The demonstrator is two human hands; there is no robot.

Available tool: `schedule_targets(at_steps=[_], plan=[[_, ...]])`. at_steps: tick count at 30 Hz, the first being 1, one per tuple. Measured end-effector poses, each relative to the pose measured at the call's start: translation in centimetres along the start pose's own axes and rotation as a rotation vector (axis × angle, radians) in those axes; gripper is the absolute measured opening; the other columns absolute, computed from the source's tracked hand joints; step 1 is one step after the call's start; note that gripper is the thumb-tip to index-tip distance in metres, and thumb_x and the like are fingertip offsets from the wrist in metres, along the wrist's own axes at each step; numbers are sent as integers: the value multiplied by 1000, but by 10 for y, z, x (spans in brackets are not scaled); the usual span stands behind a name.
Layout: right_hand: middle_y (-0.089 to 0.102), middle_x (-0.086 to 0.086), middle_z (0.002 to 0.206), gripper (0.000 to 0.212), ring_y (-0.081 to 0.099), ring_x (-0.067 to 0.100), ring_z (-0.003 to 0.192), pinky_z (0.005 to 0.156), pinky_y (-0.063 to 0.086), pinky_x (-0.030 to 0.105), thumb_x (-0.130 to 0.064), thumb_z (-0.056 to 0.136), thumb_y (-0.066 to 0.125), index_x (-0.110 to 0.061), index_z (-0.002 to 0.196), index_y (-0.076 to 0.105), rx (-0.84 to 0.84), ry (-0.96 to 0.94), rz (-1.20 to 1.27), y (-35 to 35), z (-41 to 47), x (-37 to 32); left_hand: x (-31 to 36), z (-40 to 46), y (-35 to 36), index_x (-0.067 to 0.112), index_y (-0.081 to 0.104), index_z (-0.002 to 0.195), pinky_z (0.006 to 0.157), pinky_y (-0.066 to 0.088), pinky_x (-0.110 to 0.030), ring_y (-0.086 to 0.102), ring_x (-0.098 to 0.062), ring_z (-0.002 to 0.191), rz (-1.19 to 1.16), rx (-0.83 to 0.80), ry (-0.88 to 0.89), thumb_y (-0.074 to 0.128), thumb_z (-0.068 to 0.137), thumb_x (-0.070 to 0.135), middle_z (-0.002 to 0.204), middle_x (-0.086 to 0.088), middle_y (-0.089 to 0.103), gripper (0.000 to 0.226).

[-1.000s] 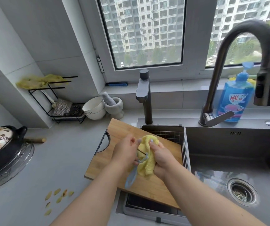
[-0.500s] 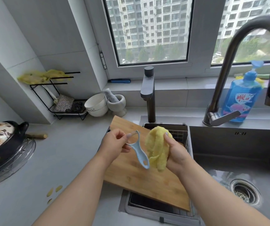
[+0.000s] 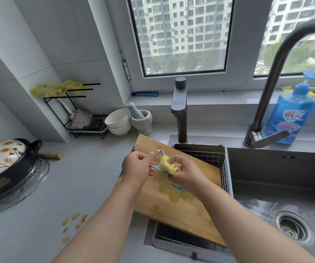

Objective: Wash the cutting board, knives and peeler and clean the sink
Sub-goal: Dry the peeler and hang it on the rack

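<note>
Both hands rejoined at frame centre: peeler (image 3: 155, 161) pinched by left hand (image 3: 136, 168), re-wrapped in cloth (image 3: 167, 166) gripped by right hand (image 3: 186, 172); wiping evidently resumed.

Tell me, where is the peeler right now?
The peeler is mid-frame above the cutting board, pinched by the left hand, the yellow cloth rubbing it.

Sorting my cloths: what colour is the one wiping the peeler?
Yellow cloth, seen in the head view.

Daylight through a window (image 3: 183, 35) facing apartment towers falls on white tiled walls (image 3: 67, 44) and grey countertop (image 3: 80, 186).
</note>
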State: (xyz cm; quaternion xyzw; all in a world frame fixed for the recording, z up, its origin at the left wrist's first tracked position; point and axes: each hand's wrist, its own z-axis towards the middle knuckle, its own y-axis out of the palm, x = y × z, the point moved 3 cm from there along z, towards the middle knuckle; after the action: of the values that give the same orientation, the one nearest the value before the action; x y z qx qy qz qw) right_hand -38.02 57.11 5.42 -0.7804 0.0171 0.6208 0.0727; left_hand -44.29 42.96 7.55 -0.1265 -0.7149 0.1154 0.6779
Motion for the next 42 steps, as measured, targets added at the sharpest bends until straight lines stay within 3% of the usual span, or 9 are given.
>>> schedule_targets(at_steps=[6, 11, 17, 20, 23, 26, 29, 35, 42], plan=[[60, 9, 94, 26, 56, 20, 77, 62, 49, 27, -5, 83, 71, -19, 102, 59, -65, -9, -27, 18, -1, -13, 2, 8, -35, 4, 59, 77, 52, 54, -28, 61, -14, 44, -18, 166, -15, 64, 91, 23, 64, -8, 68, 24], [61, 6, 92, 26, 54, 18, 71, 60, 48, 28, -15, 81, 74, -31, 93, 58, -65, -52, -143, 28, 7, -22, -1, 9, -57, 2, 60, 82, 49, 53, -26, 61, -12, 42, -52, 257, -43, 64, 92, 24, 66, -9, 69, 24], [59, -3, 87, 19, 56, 12, 71, 58, 47, 26, -21, 86, 68, -29, 97, 55, 87, -12, -230, 16, 12, -20, -8, 17, -86, 2, 57, 87, 66, 59, -33, 63, -11, 45, -204, 420, -82, 57, 95, 25, 65, -8, 66, 24], [58, -3, 94, 21, 53, 11, 75, 62, 44, 28, -27, 92, 60, -29, 111, 53, 105, 17, -364, 14, 18, -16, -13, 21, -93, 3, 53, 95, 65, 59, -30, 65, -14, 51, -387, 415, -146, 54, 98, 17, 76, -11, 63, 14], [54, -4, 114, 35, 53, 15, 94, 76, 44, 28, -32, 95, 56, -31, 129, 47, -109, 17, -542, 32, 21, -5, -15, 21, -89, 4, 48, 111, 67, 59, -32, 66, -18, 60, -500, 386, -198, 50, 98, 8, 82, -14, 61, 13], [51, -3, 135, 37, 51, 17, 117, 89, 43, 28, -33, 94, 57, -35, 130, 49, -277, -28, -605, 45, 22, 5, -12, 19, -81, 5, 45, 118, 66, 58, -31, 66, -20, 65, -570, 339, -234, 46, 99, 4, 85, -17, 61, 19], [51, -5, 135, 35, 51, 16, 120, 94, 46, 31, -35, 91, 61, -35, 125, 52, -207, -79, -606, 38, 31, 3, -6, 18, -73, 6, 44, 125, 66, 59, -31, 66, -21, 68, -591, 288, -244, 43, 99, 0, 89, -18, 59, 27], [62, -6, 116, 36, 58, 9, 99, 73, 47, 21, -36, 93, 59, -24, 128, 55, -91, -123, -225, 34, 48, -26, 6, 10, -54, -2, 36, 137, 54, 59, -26, 64, -24, 69, -682, 186, -303, 40, 98, -7, 91, -23, 56, 40], [69, 3, 107, 32, 65, 21, 98, 85, 53, 33, -25, 94, 61, -14, 124, 58, -65, -229, 57, 82, 77, -66, 10, 22, -67, -15, 50, 115, 51, 57, -21, 62, -21, 70, -759, 56, -357, 38, 98, -8, 85, -21, 57, 22]])
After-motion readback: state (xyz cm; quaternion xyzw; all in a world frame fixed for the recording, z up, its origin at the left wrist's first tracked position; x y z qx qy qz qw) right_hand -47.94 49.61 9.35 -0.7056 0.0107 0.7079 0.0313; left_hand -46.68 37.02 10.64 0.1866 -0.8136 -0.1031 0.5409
